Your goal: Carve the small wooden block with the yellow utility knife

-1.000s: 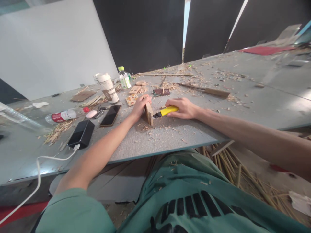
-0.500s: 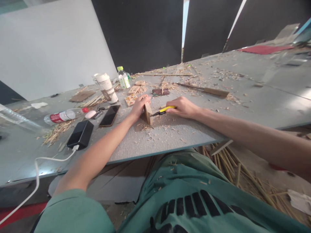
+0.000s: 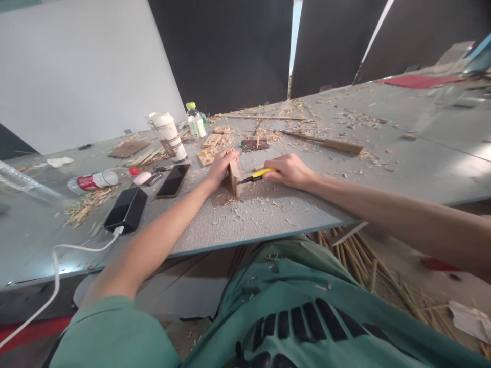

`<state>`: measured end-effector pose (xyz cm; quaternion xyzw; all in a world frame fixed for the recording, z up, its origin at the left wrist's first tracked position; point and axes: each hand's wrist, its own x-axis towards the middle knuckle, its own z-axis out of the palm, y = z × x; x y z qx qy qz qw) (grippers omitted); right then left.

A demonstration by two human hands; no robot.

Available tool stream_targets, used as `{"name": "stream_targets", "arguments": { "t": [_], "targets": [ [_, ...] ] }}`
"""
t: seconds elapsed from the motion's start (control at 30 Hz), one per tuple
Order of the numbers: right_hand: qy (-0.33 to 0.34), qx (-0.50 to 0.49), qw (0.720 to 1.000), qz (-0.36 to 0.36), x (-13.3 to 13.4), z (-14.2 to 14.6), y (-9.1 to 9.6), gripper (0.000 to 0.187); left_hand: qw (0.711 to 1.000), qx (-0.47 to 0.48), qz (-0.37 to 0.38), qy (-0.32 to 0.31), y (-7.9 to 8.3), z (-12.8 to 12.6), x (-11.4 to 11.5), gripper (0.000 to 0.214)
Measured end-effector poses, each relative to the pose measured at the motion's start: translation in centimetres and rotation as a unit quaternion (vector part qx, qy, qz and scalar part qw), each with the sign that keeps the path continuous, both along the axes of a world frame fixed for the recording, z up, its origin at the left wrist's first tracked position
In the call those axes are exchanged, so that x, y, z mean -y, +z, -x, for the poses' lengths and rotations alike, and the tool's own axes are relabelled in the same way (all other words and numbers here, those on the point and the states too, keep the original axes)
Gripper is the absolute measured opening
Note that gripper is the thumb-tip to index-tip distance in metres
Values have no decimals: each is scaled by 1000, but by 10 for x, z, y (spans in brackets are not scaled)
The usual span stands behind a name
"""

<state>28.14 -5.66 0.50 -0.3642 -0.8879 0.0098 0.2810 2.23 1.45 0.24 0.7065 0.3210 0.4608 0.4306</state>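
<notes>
Since a second ago the right hand (image 3: 289, 169), grip closed round the yellow-handled utility knife (image 3: 258, 176), has rolled so the blade tip now meets the small upright pale wooden block (image 3: 234, 177). The left hand (image 3: 221, 166) still clasps that block's far side, standing it on the shaving-strewn grey counter (image 3: 268, 214), so the cut looks under way.

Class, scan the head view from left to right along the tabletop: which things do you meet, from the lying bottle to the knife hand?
Lying bottle with red cap → black power bank → phone → left hand → wooden block → yellow utility knife → right hand.
</notes>
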Motion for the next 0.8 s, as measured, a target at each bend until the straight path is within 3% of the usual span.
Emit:
{"name": "stream_targets", "arguments": {
  "t": [0.27,0.57,0.8],
  "targets": [
    [-6,62,998,-1,-5,4,-6,76,1000,6,9,0,1,0,2,35],
    [-16,26,999,-26,3,0,0,79,1000,5,13,2,2,0,3,37],
    [-20,51,998,-7,-1,3,-7,71,1000,9,19,7,1,1,2,36]
  ]
}}
